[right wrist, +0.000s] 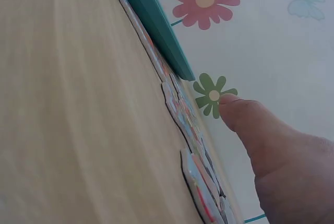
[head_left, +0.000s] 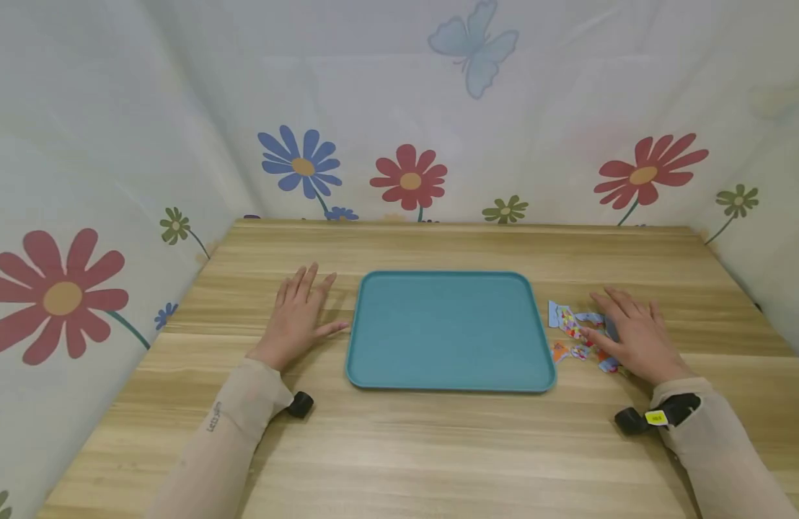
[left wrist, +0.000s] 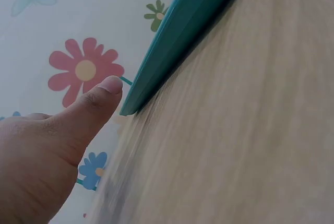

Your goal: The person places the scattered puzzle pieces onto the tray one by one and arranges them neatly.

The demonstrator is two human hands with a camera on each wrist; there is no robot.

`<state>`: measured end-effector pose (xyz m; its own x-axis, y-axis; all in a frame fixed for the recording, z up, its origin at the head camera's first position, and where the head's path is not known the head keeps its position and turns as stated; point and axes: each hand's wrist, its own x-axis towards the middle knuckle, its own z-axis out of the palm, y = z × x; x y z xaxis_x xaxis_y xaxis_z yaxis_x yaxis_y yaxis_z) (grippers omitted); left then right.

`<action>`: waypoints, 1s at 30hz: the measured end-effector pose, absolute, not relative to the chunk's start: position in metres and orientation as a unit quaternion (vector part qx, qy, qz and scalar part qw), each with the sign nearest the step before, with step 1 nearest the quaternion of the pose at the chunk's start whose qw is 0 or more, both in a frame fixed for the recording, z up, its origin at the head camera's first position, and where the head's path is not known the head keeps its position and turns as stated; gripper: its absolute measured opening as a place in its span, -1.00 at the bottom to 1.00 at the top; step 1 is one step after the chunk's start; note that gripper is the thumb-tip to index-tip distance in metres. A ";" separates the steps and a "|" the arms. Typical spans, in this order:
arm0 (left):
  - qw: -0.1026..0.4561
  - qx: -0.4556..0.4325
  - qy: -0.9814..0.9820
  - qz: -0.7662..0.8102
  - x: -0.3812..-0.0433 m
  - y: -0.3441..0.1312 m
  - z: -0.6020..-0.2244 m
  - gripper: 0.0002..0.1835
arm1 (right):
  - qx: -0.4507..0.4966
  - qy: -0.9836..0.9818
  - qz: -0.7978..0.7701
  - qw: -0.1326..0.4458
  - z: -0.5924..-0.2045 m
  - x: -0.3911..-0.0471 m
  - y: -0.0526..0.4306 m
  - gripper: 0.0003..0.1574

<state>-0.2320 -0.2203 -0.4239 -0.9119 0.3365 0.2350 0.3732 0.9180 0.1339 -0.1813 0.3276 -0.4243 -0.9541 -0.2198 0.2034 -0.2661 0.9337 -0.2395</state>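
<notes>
Beside a round-cornered tray (head_left: pixel 451 331), the left hand (head_left: pixel 296 322) lies spread. Over flat, jagged pieces (head_left: pixel 569 321), the right hand (head_left: pixel 638 344) lies relaxed.

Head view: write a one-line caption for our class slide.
A teal tray on a wooden table, between a left hand and a right hand near colourful flat pieces.

Counter: the wood-grain counter (head_left: pixel 438 450) is showing pale and darker streaks running roughly side to side, and is bearing a tray and puzzle pieces.
Tray: the blue-green rectangular tray (head_left: pixel 451 331) is lying flat near the middle, its rounded corners and low raised rim showing.
Pieces: thin, multicoloured jigsaw puzzle pieces (head_left: pixel 570 322) are lying loosely clustered just beside the tray's right edge, some partly hidden.
</notes>
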 end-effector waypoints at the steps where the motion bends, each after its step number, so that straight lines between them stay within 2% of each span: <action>1: 0.107 -0.184 -0.973 -0.089 -0.232 -0.220 -0.424 0.00 | 0.126 -0.979 0.133 0.092 -0.425 -0.181 0.327 -0.13; 11: 0.162 -0.203 -0.959 -0.116 -0.233 -0.218 -0.421 0.00 | 0.130 -0.962 0.170 0.170 -0.422 -0.182 0.322 -0.30; 20: 0.186 -0.215 -0.943 -0.173 -0.229 -0.214 -0.417 0.00 | 0.119 -0.957 0.187 0.188 -0.417 -0.178 0.315 -0.37; 30: 0.201 -0.207 -0.929 -0.230 -0.227 -0.211 -0.413 -0.10 | 0.139 -0.947 0.196 0.215 -0.414 -0.175 0.311 -0.45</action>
<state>-0.2268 -0.2111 -0.4131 -0.8335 0.2932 0.4684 0.4776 0.8084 0.3439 -0.1754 0.3108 -0.4136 -0.8685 -0.1797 0.4620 -0.3482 0.8845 -0.3106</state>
